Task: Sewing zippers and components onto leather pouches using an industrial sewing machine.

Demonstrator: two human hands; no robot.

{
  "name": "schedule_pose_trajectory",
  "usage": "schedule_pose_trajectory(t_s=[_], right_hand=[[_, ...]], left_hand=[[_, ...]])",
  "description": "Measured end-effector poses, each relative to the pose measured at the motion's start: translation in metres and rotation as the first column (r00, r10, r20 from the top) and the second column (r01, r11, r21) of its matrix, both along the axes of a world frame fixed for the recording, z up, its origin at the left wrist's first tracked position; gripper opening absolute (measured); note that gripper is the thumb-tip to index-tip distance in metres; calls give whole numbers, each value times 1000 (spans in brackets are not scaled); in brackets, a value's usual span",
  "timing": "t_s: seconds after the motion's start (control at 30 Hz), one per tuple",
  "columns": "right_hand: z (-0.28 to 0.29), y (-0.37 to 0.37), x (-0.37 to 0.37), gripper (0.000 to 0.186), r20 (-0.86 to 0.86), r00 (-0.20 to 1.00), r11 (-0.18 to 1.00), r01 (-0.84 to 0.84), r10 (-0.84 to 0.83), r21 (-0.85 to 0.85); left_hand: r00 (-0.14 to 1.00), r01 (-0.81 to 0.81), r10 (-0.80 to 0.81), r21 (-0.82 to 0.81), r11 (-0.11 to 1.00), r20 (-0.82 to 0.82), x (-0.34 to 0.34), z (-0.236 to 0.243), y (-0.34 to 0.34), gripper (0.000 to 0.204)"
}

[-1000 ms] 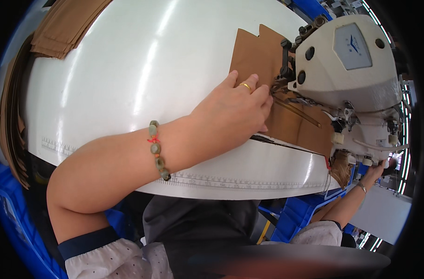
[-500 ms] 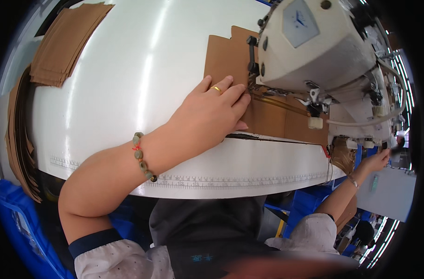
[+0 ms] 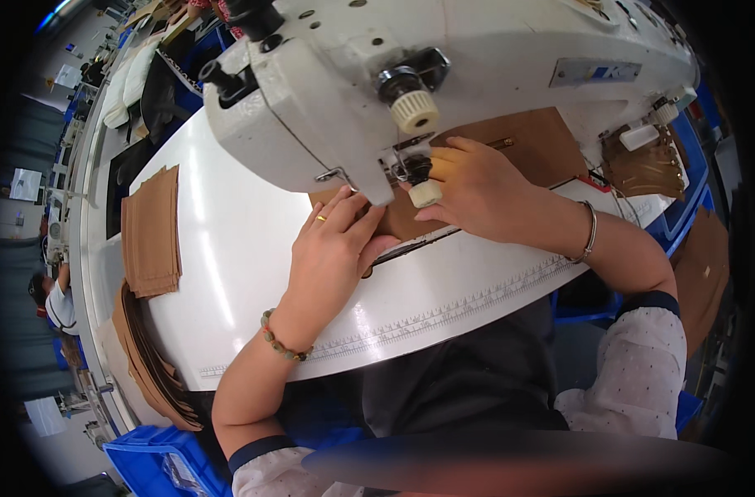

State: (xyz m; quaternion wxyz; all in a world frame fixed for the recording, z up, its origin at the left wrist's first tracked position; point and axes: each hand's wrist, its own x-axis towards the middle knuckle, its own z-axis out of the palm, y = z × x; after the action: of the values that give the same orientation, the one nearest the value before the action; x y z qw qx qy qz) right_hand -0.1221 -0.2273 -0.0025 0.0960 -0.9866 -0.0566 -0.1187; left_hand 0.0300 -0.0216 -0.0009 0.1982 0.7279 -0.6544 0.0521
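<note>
A brown flat piece (image 3: 551, 137) with a narrow zipper-like strip (image 3: 502, 143) lies under the head of a white sewing machine (image 3: 328, 99). My left hand (image 3: 336, 240) rests on that piece just left of the needle area, its fingers apart and a gold ring on one. My right hand (image 3: 477, 186) lies on the piece to the right of the needle, fingers stretched, partly behind a cream knob (image 3: 425, 193). The presser foot is mostly hidden by the machine and my fingers.
Stacked brown pieces (image 3: 150, 232) lie at the left, more (image 3: 150, 356) over the table's left edge. A curved white tabletop (image 3: 228, 323) has a printed ruler. Blue crates (image 3: 154, 455) stand below. Folded brown material (image 3: 643, 166) sits at the right. A co-worker (image 3: 56, 302) is at the far left.
My right hand has moved up and left from the machine's far right onto the brown piece. My view has swung, bringing the machine to the centre; my left hand still rests on the piece.
</note>
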Motion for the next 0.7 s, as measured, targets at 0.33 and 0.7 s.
schedule_pose_trajectory(t_s=[0.33,0.7], right_hand=[[-16,6,-1,54,176,984,998,-1,12,-60],[-15,7,-2,56,131,991,999,27,-23,-36]], left_hand=[[998,-38,40,25,999,-54,0,4,0,42],[998,-40,42,38,998,-50,0,5,0,43]])
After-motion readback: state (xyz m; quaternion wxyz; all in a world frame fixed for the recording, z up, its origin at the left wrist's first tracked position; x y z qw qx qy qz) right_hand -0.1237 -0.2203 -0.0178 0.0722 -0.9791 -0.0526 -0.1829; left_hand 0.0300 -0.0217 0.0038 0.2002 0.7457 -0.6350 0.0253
